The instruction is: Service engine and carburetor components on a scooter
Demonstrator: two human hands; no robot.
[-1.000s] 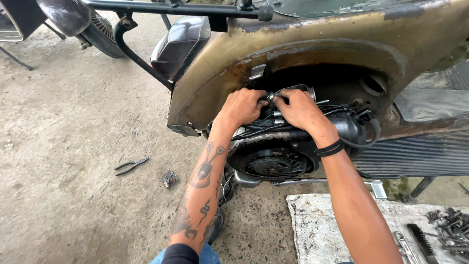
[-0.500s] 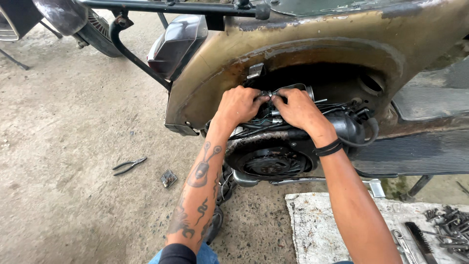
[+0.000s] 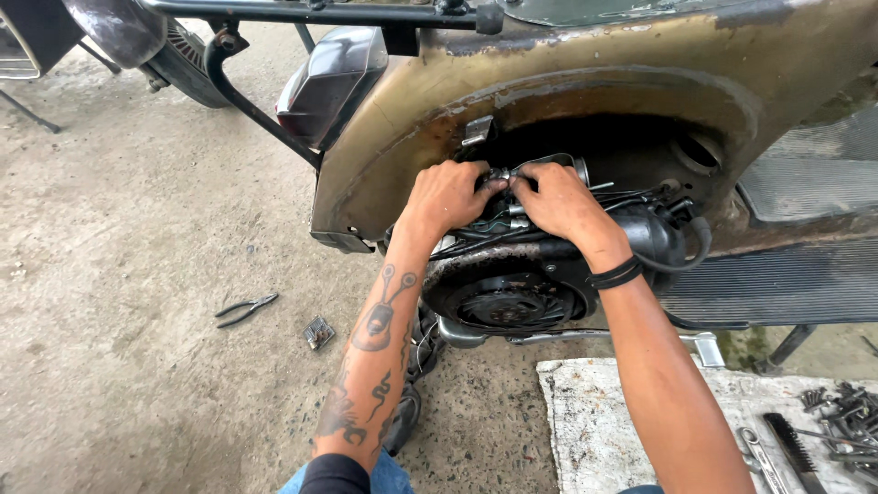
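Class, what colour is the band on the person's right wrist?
Black; the wrist band shows clearly in the head view.

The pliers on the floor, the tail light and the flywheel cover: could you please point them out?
pliers (image 3: 245, 309), head view, at the pivot.
tail light (image 3: 331, 84), head view, lens middle.
flywheel cover (image 3: 503, 306), head view, centre of the round face.

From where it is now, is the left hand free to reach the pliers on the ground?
Probably yes: the left hand is busy in the engine bay, but only bare concrete lies between it and the pliers.

Scooter body (image 3: 585, 73) dull gold, rust-mottled; engine (image 3: 512, 293) black; wristband (image 3: 615, 273) black; floor (image 3: 119, 274) grey
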